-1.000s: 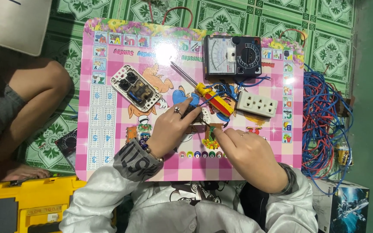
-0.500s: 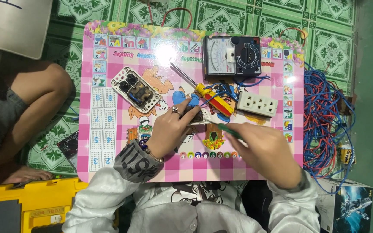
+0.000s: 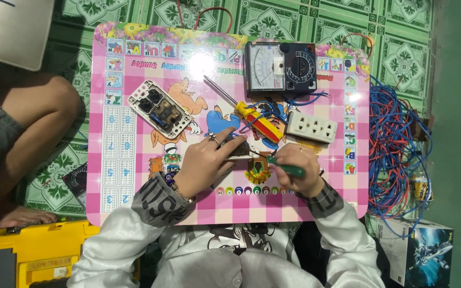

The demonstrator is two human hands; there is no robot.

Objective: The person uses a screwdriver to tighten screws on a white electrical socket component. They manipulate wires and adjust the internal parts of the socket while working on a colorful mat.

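On a pink child's table (image 3: 134,176) my left hand (image 3: 209,162) pinches a small dark electrical part (image 3: 239,151) against the tabletop. My right hand (image 3: 297,170) grips a green-handled screwdriver (image 3: 286,169) whose tip points left at that part. Just beyond the hands lies a yellow-and-red screwdriver (image 3: 252,120), its shaft slanting up to the left.
A white switch plate (image 3: 160,109) lies at the left, a white socket block (image 3: 311,127) at the right, an analogue multimeter (image 3: 280,68) at the far edge. Tangled red and blue wires (image 3: 396,154) lie on the floor to the right. Another person's knee (image 3: 44,114) is left; a yellow toolbox (image 3: 33,256) is lower left.
My right hand has drawn back to the right and turned, so the green screwdriver handle now shows. My left hand has stayed on the small part.
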